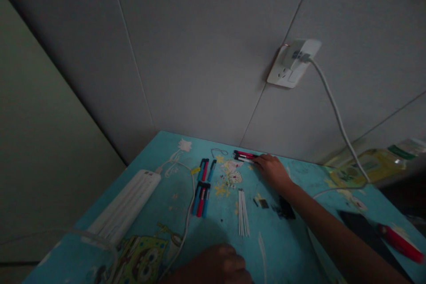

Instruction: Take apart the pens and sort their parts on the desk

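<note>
Near the table's back edge, my right hand (271, 169) reaches over the ends of several red and black pens (244, 155), its fingers closed on them. Part of that row is hidden under the fingers. My left hand (222, 265) is low in front, curled like a fist; what it holds, if anything, is hidden. Between the two hands lies a bundle of thin white sticks (243, 213), side by side. Left of these, blue and red pens with black tops lie in two groups, an upper group (205, 170) and a lower group (201, 200).
A white power strip (128, 206) and its cable lie at the left. Small dark pieces (263, 203) and a black item (286, 208) are by my right forearm. At the right are a red-handled object (401, 244), a bottle of yellow liquid (369, 166) and a wall socket (284, 75).
</note>
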### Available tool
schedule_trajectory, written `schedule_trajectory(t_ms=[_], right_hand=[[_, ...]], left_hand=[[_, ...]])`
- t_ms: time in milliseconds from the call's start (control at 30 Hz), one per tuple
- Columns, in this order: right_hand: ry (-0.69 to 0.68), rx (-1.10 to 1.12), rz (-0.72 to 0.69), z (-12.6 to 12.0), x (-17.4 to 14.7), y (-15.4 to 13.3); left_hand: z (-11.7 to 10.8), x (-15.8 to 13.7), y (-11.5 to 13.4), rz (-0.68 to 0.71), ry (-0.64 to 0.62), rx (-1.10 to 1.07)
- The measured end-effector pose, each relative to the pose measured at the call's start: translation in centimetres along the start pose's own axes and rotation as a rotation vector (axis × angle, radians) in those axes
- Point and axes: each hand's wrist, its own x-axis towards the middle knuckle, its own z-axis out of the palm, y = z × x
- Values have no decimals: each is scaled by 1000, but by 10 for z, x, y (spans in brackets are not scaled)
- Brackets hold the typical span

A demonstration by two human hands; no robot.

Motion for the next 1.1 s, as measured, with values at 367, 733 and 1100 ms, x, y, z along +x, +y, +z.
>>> schedule_trajectory(t_ms=[367,733,1100], right_hand=[[-7,-11,-21,-3,0,5],[61,40,-42,-26,-13,-10],[44,509,-164,-42,-141,-109]], left_hand=[[-5,3,1,12,104,-3],[-9,2,-3,29,44,18],[-21,7,5,-9,11,37]])
